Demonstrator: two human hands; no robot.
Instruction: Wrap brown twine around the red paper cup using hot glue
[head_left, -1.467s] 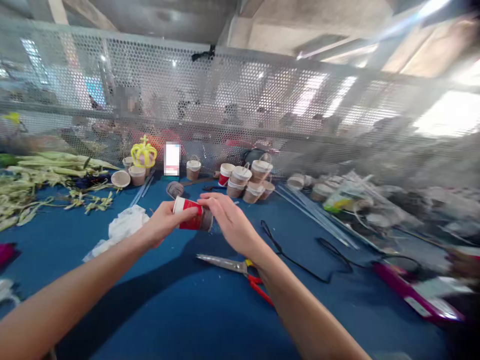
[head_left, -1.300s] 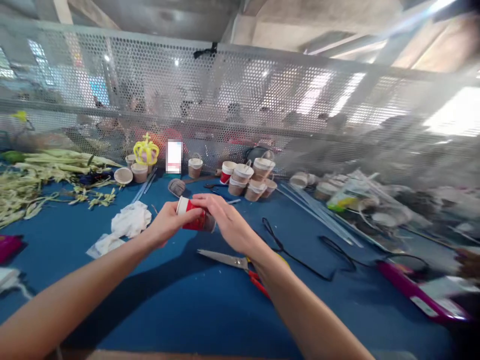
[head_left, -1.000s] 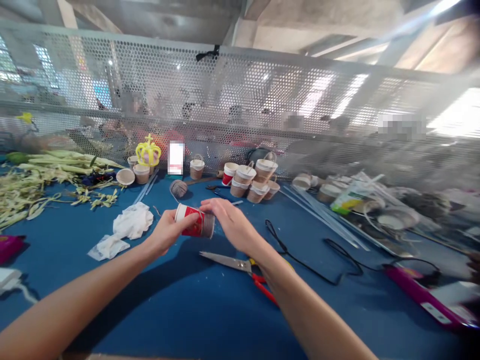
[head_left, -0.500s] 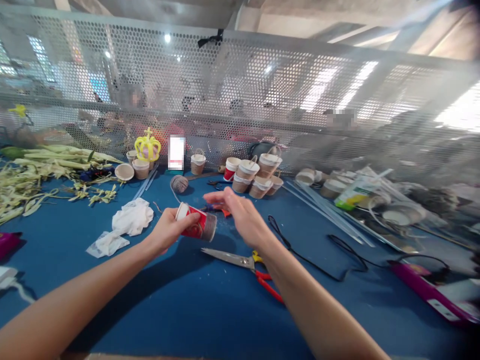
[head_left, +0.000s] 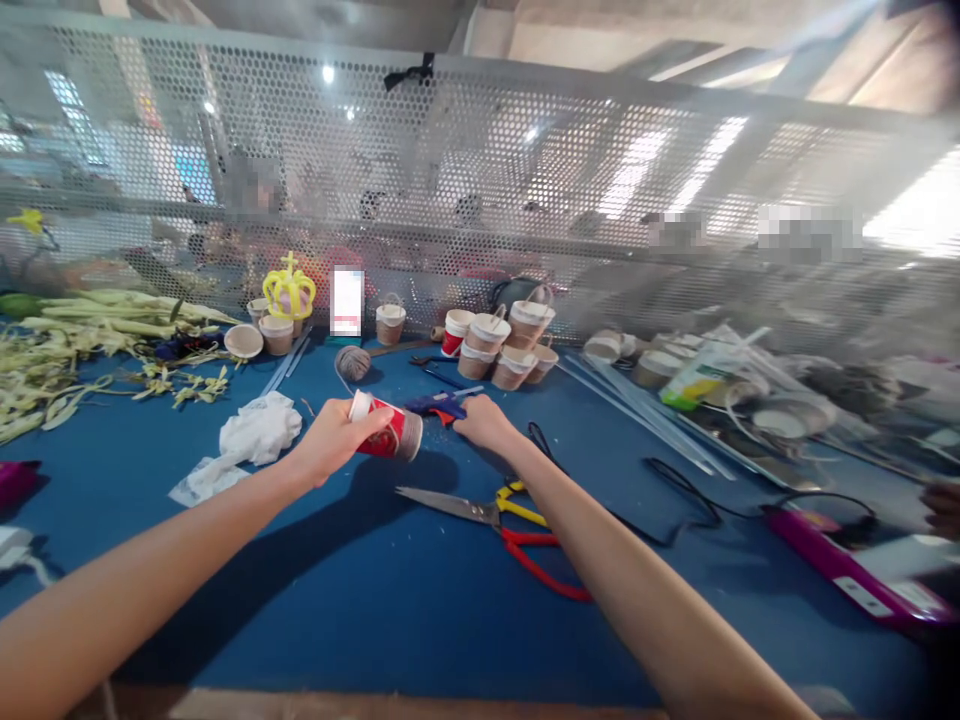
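My left hand (head_left: pixel 334 440) is closed around a red paper cup (head_left: pixel 382 432), tilted on its side above the table. Grey-brown cord is wound around the end of the cup on the right. To the right, my right hand (head_left: pixel 484 425) has its fingers closed on a blue hot glue gun (head_left: pixel 435 403) with an orange trigger; the fingers partly hide its handle. Below the hands lie large scissors (head_left: pixel 465 508) with one yellow and one red handle loop, partly behind my right forearm. A ball of grey cord (head_left: pixel 352 363) sits beyond the cup.
Cord-wrapped cups (head_left: pixel 514 367) are stacked at the back, beside a red cup (head_left: pixel 455 332). White crumpled plastic (head_left: pixel 260 428) and husks (head_left: pixel 90 345) lie left. Glue sticks (head_left: pixel 645 415), a black cable (head_left: pixel 686 495) and a purple power strip (head_left: pixel 855 575) are right. A perforated metal screen (head_left: pixel 450 180) stands behind.
My right hand has moved forward and down from above the table and closed on the glue gun. The left hand still holds the cup. The view has shifted slightly.
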